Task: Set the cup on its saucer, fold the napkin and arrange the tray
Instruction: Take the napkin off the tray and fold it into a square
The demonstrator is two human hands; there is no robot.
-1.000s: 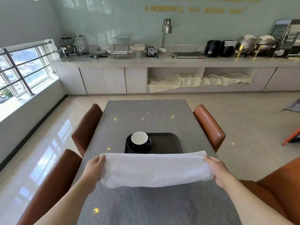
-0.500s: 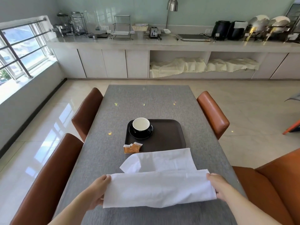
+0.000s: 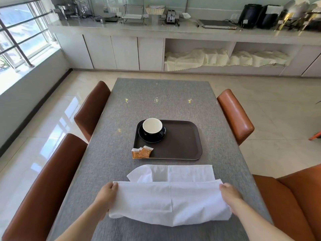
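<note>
Napkin (image 3: 169,197), a light, limp white cloth lying half-folded on the table (image 3: 163,94) before the tray (image 3: 180,141), is pinched at its ends by left hand (image 3: 106,194) and right hand (image 3: 229,193); corner grips suit it best.

The napkin (image 3: 171,202) between the hands is looking like soft white cloth, matt and slightly nubbly; beyond it the tray (image 3: 180,141) is showing dark, matt plastic; the cup (image 3: 152,126) and saucer (image 3: 147,138) on it are gleaming like glazed ceramic; the packets (image 3: 142,152) are looking papery; the table (image 3: 165,94) under the hands is showing a grey woven texture; the chairs (image 3: 236,115) at either side are shining like smooth leather.
</note>
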